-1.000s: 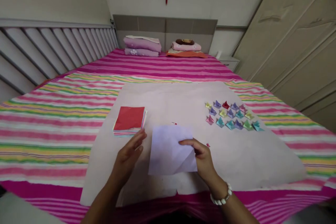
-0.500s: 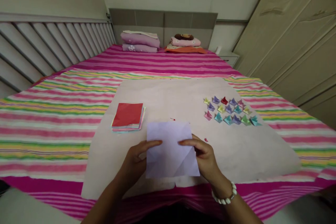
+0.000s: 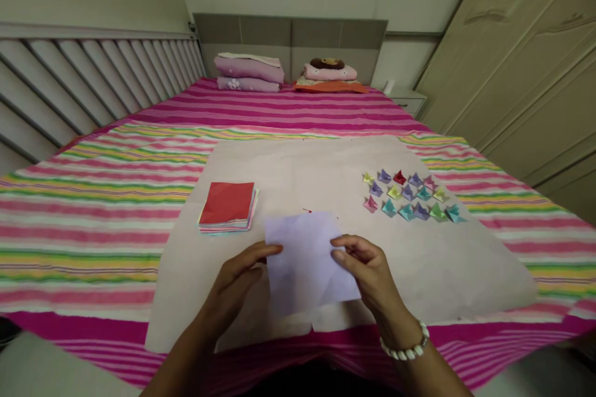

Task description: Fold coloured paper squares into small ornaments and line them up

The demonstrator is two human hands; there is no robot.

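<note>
A pale lilac paper square (image 3: 305,260) with diagonal creases is held just above a large pinkish sheet (image 3: 326,173) spread over the bed. My left hand (image 3: 237,282) pinches its left edge between thumb and fingers. My right hand (image 3: 367,273), with a white bead bracelet at the wrist, grips its right edge. The paper bends slightly between the two hands. A stack of coloured paper squares (image 3: 228,206) with a red one on top lies just beyond my left hand.
Several small folded paper shapes (image 3: 412,195) in mixed colours lie in rows at the right of the sheet. The striped bedspread (image 3: 93,198) surrounds it. Folded bedding (image 3: 249,71) and pillows (image 3: 330,77) sit at the headboard. A wardrobe (image 3: 521,62) stands at right.
My left hand came in from beside the stack and took the paper's left edge. Both hands have since lifted and slightly bent the lilac square, which had lain flat.
</note>
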